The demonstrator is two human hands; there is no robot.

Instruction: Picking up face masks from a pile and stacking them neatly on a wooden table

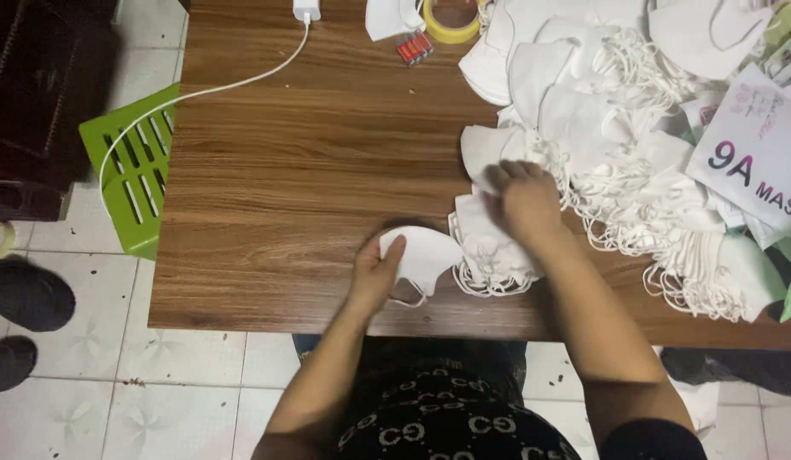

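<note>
My left hand (377,271) grips a white face mask (425,255) near the front edge of the wooden table (310,170), thumb on top of it. My right hand (523,200) rests fingers-down on a small stack of white masks (489,247) with elastic loops, just right of the held mask. A big heap of white masks (600,94) spreads over the right half of the table, beyond and beside my right hand.
A roll of yellow tape (451,21), a small red item (414,48) and a white charger (307,10) with its cable (199,92) lie at the far edge. White printed packages (753,153) sit at right. A green plastic stool (135,166) and dark shoes (25,294) are on the tiled floor at left.
</note>
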